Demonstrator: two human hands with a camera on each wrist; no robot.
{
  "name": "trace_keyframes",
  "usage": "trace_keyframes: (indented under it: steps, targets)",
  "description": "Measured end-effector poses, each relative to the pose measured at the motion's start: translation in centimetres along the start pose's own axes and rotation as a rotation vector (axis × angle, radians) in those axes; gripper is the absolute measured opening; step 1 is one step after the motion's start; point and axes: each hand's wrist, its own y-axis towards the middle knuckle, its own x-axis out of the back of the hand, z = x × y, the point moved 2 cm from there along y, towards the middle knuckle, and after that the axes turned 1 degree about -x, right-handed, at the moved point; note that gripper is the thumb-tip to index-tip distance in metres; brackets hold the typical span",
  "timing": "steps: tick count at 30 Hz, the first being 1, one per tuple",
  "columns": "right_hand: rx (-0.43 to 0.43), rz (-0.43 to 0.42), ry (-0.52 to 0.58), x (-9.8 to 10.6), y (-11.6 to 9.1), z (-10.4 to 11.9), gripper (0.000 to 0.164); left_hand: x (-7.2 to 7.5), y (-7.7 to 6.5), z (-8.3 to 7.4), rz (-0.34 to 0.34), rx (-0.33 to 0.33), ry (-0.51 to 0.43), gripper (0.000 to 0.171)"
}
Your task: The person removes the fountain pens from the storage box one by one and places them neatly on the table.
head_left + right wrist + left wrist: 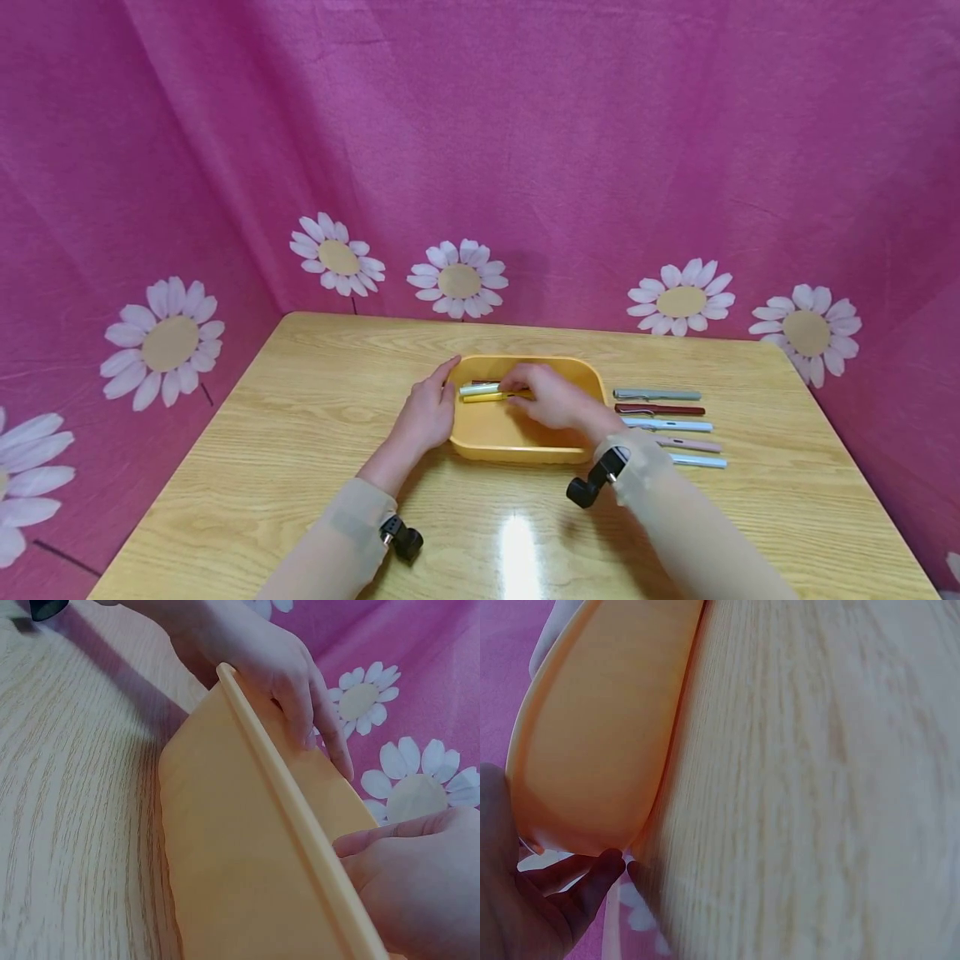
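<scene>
My left hand [431, 410] grips the left end of a yellow plastic tray [517, 454], fingers at its rim and outer wall. In the left wrist view its fingertips [611, 859] touch the wall low down near the table. Inside the tray lie a yellow pen [483, 397], a white pen [478, 388] and a dark pen partly hidden behind them. My right hand [551, 396] reaches in over the right side, thumb and fingers about the yellow pen, covering the right ends of the pens. In the right wrist view the near wall hides the pens.
Right of the tray, several pens lie in a column: grey-green [660, 394], dark red [663, 410], light blue [675, 425], pink [693, 445] and pale blue [701, 461]. My right forearm covers some of their left ends. A pink flowered cloth [570, 167] hangs behind the wooden table [337, 375].
</scene>
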Motion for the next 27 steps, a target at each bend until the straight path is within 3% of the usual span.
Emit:
trace_keyframes:
  steps: [27]
  targets:
    - [-0.022,0.044,-0.105,-0.07,-0.04,0.34,0.017,-0.1,0.14,0.18,0.006,0.007,-0.007,0.05]
